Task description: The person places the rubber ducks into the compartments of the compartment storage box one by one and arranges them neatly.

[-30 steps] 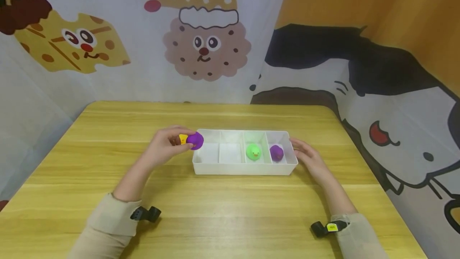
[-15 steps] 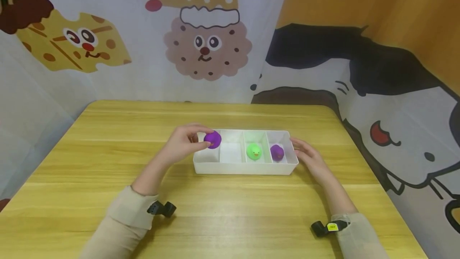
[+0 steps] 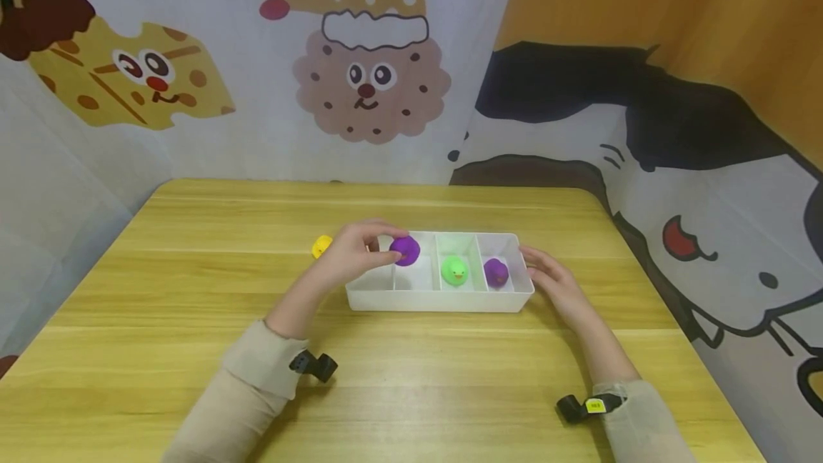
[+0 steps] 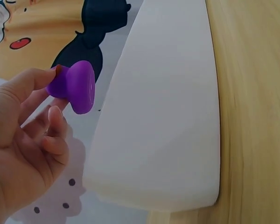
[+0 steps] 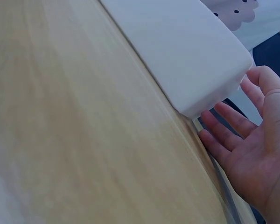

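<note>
My left hand (image 3: 352,254) pinches a purple rubber duck (image 3: 406,251) between thumb and fingers, over the second compartment from the left of a white divided box (image 3: 440,302). The left wrist view shows the flat base of this purple duck (image 4: 81,87) turned outward. A green rubber duck (image 3: 454,271) sits in the third compartment. Another purple duck (image 3: 496,273) lies in the rightmost one. At the box's right end is my right hand (image 3: 558,286), its fingers extended and loosely bent against the end wall (image 5: 221,91). Both wrists carry small black cameras.
A yellow duck (image 3: 321,246), partly hidden by my left hand, is on the wooden table (image 3: 411,384) left of the box. Behind the table hangs a cartoon-printed curtain (image 3: 251,156).
My left hand has carried the purple duck rightward, from the box's left end to over the second compartment. The yellow duck now shows behind that hand. My right hand has stayed put.
</note>
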Motion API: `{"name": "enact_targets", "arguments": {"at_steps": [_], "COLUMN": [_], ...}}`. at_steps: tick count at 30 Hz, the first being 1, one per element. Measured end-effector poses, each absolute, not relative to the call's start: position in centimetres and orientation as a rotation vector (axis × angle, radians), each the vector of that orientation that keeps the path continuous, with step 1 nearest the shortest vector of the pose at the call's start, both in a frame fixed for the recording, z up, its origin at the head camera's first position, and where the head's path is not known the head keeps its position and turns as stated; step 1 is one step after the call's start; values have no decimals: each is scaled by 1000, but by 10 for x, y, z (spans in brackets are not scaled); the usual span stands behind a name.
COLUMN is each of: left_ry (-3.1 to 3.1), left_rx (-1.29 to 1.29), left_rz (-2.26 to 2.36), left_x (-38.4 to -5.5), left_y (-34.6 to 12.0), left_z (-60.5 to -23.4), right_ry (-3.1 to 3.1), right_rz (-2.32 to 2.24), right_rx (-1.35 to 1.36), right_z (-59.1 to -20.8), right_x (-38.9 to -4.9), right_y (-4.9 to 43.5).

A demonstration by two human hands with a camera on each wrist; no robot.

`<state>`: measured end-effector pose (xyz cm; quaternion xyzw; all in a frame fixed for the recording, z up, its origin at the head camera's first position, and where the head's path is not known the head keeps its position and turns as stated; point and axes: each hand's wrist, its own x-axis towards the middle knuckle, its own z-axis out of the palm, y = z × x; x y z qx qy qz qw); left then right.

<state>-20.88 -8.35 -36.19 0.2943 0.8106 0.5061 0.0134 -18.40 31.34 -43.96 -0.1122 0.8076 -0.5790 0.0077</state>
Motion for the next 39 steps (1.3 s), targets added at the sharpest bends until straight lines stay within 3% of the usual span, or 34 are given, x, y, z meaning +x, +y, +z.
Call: {"name": "enact_targets", "arguments": {"at_steps": [23,39], "left_ry": [2490,2521], "left_rx": [997,856], "left_rz": [1365,1249], "left_x": [-228,-239], "left_y": [-62,-57], "left_z": [-379,-391], "right_ry": [2518,2514], "right_rz": [-1814,-1813], "right_rx": [-341,-349], "right_z": [-438,-440], "right_x": [-183,-184], "right_y": [313,314]}}
